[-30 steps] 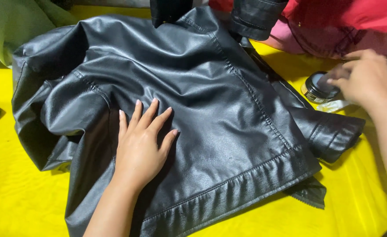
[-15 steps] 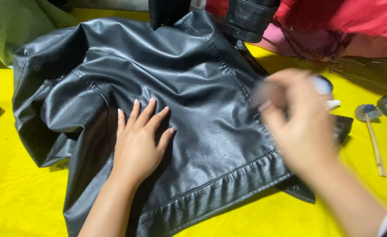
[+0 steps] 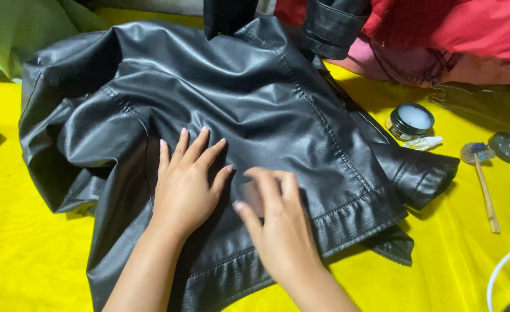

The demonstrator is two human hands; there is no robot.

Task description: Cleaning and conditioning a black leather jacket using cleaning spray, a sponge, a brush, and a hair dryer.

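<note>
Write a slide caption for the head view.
Left hand and right hand press on a shiny black leather jacket spread over yellow cloth.

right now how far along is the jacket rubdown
Set up: black leather jacket lies spread on the yellow cloth, tin open beside it. In hand: left hand pins it flat, right hand rubs near the hem. How much remains untreated can't be told.

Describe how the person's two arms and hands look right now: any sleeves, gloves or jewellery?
Both forearms are bare, with no sleeve in view. The left hand wears no glove, ring or watch, and its nails look short and unpainted. The right hand is motion-blurred; no glove or wristband shows on it either.
</note>
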